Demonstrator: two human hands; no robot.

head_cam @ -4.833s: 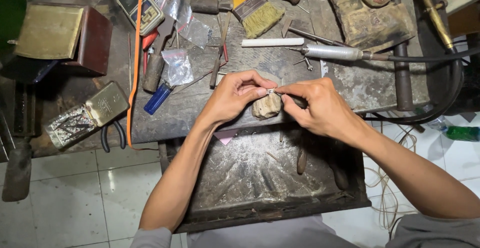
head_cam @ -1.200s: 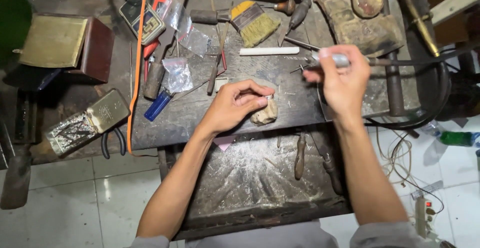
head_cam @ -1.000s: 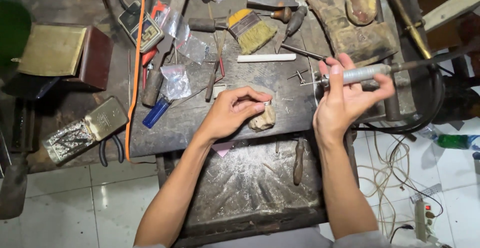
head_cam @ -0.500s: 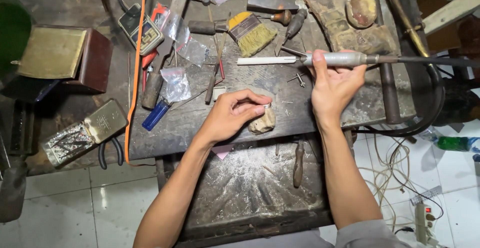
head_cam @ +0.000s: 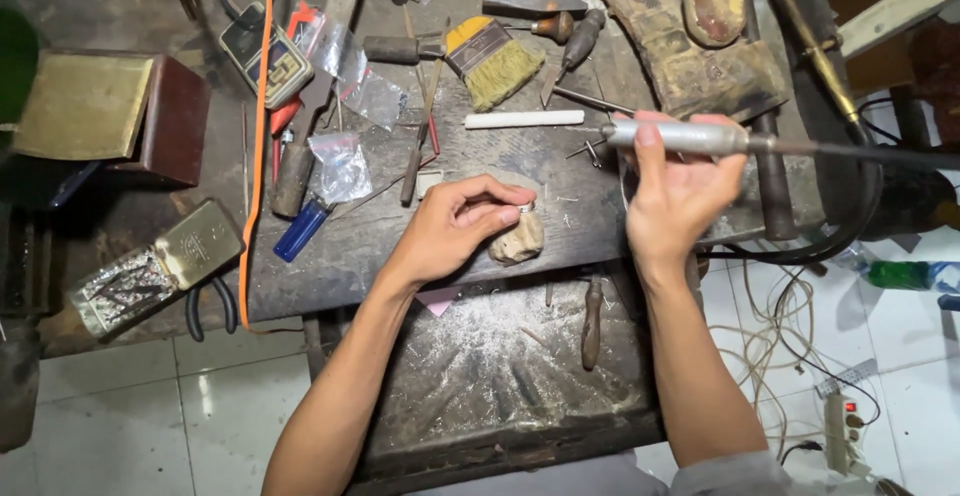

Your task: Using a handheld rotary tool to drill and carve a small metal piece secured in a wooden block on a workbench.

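Observation:
My left hand [head_cam: 455, 228] rests on the dark workbench [head_cam: 340, 256] with its fingertips pinching a small silvery ring [head_cam: 524, 209] against a worn wooden peg [head_cam: 518, 239]. To the right and raised a little, my right hand [head_cam: 678, 191] is wrapped around a metal rotary handpiece [head_cam: 680, 136]. The handpiece lies level, its thin tip pointing left. A dark cable [head_cam: 860, 152] runs off from it to the right.
A yellow brush [head_cam: 490, 56], white stick [head_cam: 524, 119], pliers, plastic bags [head_cam: 338, 164], a blue lighter [head_cam: 298, 231] and open tin [head_cam: 150, 268] crowd the bench. A filings tray [head_cam: 500, 376] with a wooden-handled tool [head_cam: 592, 324] sits below. A power strip [head_cam: 838, 428] lies on the tiled floor.
My right hand left the ring at the peg, reached right, and picked up the handpiece, now held level. My left hand stayed at the peg with the ring.

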